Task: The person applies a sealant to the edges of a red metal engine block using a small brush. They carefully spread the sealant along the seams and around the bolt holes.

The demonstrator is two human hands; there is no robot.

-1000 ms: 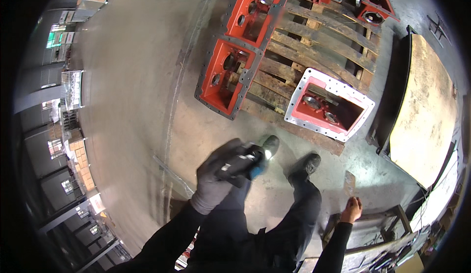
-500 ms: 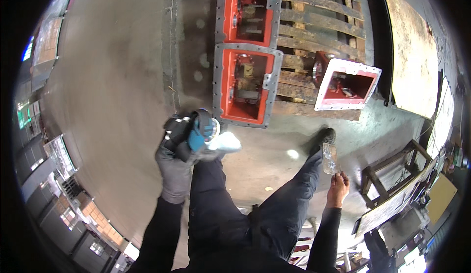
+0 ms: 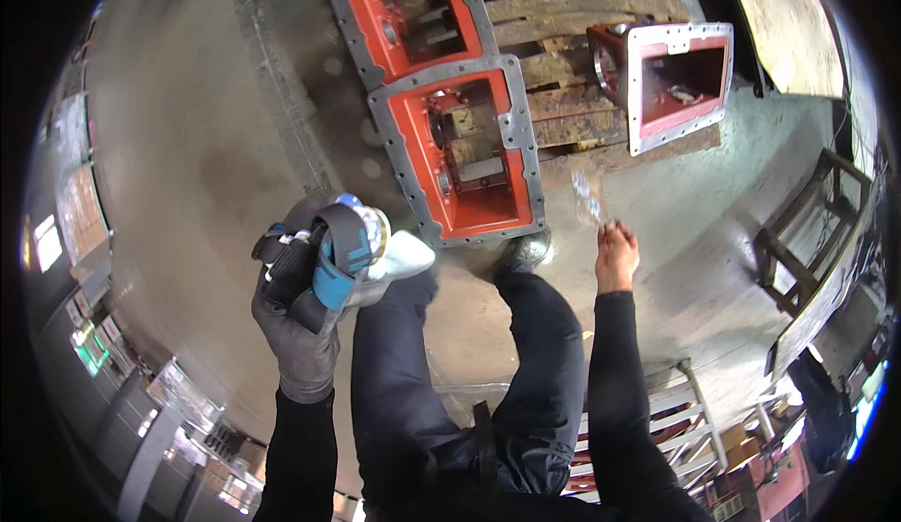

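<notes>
Right grip [image 3: 617, 259] on indistinct sheet [image 3: 587, 197]

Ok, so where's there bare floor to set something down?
Widest: the floor left of the two dark-rimmed red housings, beyond the gloved left hand. Another patch lies between the right hand and the wooden frame. Gapped pallet planks show between those housings and the pale-rimmed one. It's crowded at lower right, around the slatted rack.
</notes>
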